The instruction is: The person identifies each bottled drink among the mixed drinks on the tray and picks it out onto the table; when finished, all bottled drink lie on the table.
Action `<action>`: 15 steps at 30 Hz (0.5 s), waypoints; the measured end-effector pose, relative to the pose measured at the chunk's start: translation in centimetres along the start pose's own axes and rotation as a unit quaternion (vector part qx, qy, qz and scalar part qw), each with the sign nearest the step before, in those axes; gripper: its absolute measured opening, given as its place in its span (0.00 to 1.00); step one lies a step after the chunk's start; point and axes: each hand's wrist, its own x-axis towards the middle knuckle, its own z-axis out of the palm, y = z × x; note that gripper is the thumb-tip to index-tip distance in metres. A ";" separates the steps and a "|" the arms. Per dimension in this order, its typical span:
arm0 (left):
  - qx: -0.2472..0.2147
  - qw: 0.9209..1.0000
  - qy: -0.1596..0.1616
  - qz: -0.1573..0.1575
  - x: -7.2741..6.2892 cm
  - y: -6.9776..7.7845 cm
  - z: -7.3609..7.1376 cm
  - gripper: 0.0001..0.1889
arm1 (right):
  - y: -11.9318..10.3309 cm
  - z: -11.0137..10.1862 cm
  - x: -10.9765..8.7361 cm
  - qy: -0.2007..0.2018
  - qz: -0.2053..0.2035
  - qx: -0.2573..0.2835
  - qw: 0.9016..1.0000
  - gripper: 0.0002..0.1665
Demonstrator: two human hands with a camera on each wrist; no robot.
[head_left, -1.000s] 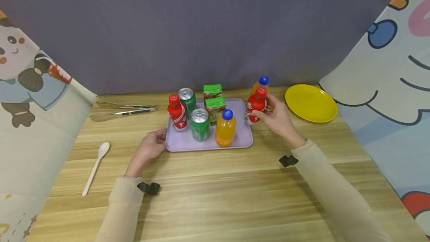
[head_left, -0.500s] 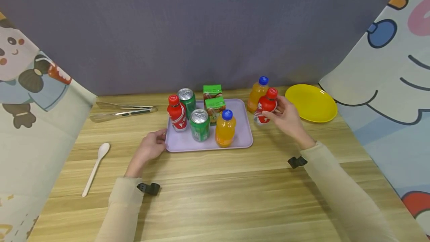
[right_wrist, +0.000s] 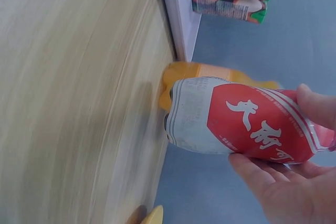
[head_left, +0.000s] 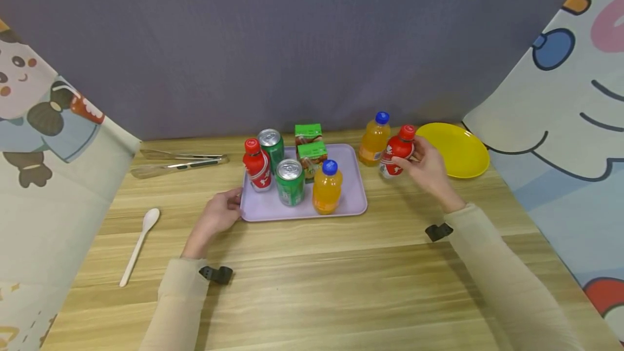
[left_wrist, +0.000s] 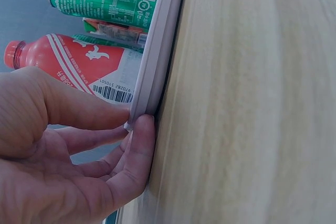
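My right hand (head_left: 429,171) grips a red bottle (head_left: 397,151) with a red cap, upright to the right of the tray. In the right wrist view this bottle (right_wrist: 239,121) overlaps an orange juice bottle (right_wrist: 181,74) standing on the table behind it. With thumb and fingers, my left hand (head_left: 221,212) pinches the left rim of a lilac tray (head_left: 353,194); the rim (left_wrist: 160,40) also shows in the left wrist view. On the tray stand another red bottle (head_left: 257,167), green cans (head_left: 290,186), green-topped drink cartons (head_left: 313,156) and a second orange juice bottle (head_left: 327,188).
At the back right lies a yellow plate (head_left: 460,150), just behind my right hand. Metal tongs (head_left: 180,164) lie at the back left, with a pale spoon (head_left: 138,248) nearer the front. A grey wall (head_left: 312,47) closes off the back of the wooden table.
My right hand has moved the red bottle rightward, from the tray's right edge to beyond it, uncovering the juice bottle behind. The left hand has stayed at the tray rim.
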 end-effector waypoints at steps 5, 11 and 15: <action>-0.001 1.000 0.001 0.002 0.0 0.0 0.0 0.32 | 0.5 -0.5 0.1 0.004 0.003 -0.004 1.000 0.38; -0.007 1.000 0.000 0.000 0.0 -0.1 0.1 0.33 | 0.9 -0.8 0.4 0.012 0.013 -0.015 1.000 0.39; -0.005 1.000 0.000 0.002 0.0 -0.1 0.1 0.33 | 1.3 -0.9 0.8 0.014 0.021 -0.024 0.999 0.40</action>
